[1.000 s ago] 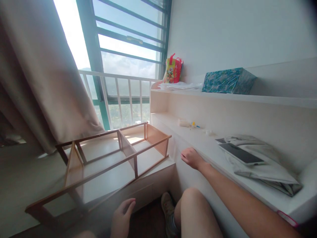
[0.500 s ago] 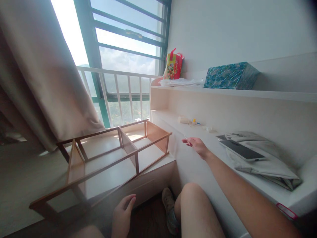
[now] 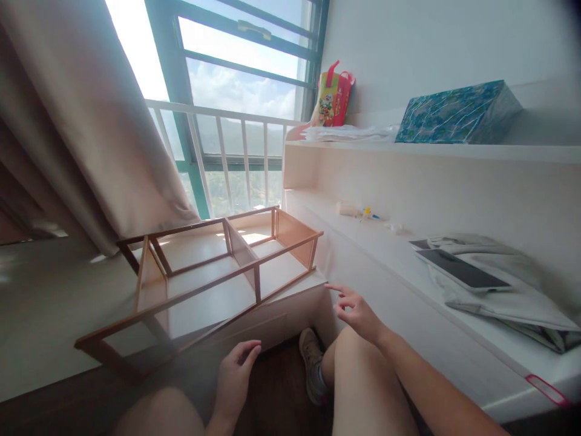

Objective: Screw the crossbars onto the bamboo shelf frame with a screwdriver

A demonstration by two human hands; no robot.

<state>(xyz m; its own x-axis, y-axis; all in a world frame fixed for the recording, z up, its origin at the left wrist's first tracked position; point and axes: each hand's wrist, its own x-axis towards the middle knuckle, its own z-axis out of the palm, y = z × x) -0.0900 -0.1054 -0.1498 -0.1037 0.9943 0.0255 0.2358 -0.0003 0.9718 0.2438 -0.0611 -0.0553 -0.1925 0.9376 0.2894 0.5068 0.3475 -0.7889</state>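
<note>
My left hand (image 3: 236, 372) is closed in a pinch above my lap, in front of the wooden rack; anything between its fingertips is too small to make out. Over my knee, my right hand (image 3: 356, 313) has its index finger stretched toward the corner of the ledge, while thumb and other fingers curl together. What they may hold cannot be made out. The brown wooden rack (image 3: 258, 284), an open frame with cross panels, lies on its side on the pale ledge (image 3: 302, 281). Neither hand touches it.
On the white desk (image 3: 385, 257) to the right are a small pale bottle (image 3: 347, 209), small yellow and blue pieces (image 3: 368, 213), and a tablet-like device (image 3: 463, 269) on folded grey cloth (image 3: 521, 303). The shelf above holds a blue patterned box (image 3: 454, 114) and a red bag (image 3: 334, 97). A curtain (image 3: 113, 133) hangs left.
My right hand has come down and back from beside the desk edge to over my knee, its index finger now extended. My left hand stays pinched, slightly higher and farther right in view.
</note>
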